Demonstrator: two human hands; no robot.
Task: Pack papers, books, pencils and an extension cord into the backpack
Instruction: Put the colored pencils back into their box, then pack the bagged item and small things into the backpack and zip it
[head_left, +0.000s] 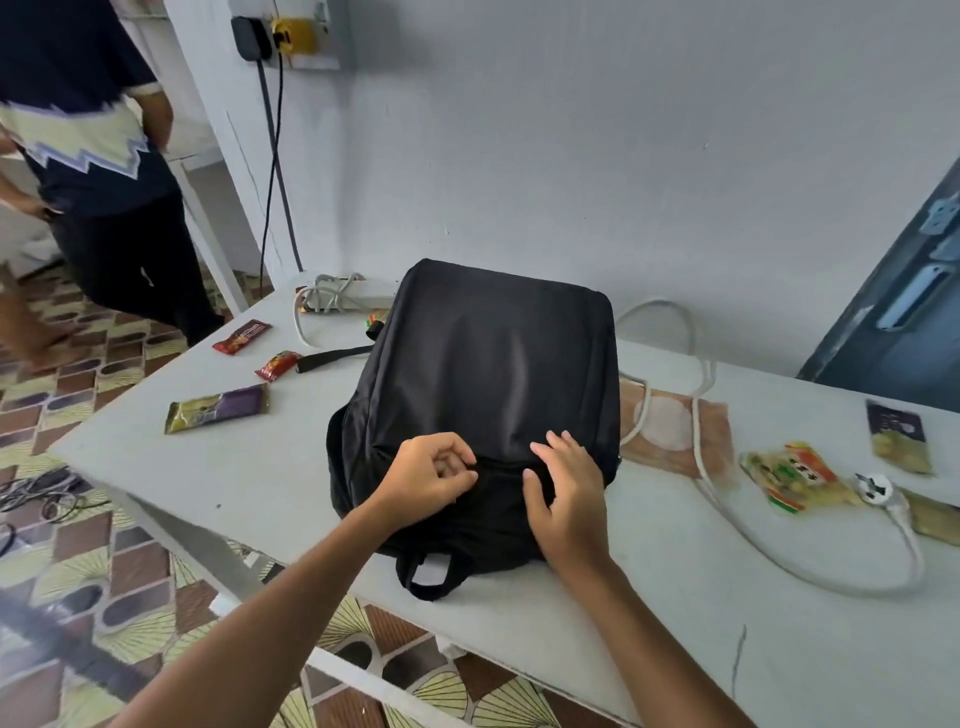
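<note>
Opening the black backpack (483, 395), which lies flat on the white worktop (675, 597) with its carry loop nearest, goes best if one hand pins the fabric taut while the other draws the zip along its seam. The left hand (431, 475) pinches something small at the seam, likely the zip pull; the right hand (563, 491) rests on the fabric, fingers loosely spread. Farther right lies the white extension cord (831, 566).

The backpack (483, 395) lies flat at the middle of the table (675, 623). Both hands rest on its near part, left hand (423, 478) beside right hand (563, 493). Three packets (218, 408) lie to its left. A cord (727, 499) runs along its right, over an envelope (670, 431). A power strip (353, 299) lies behind it.
</note>
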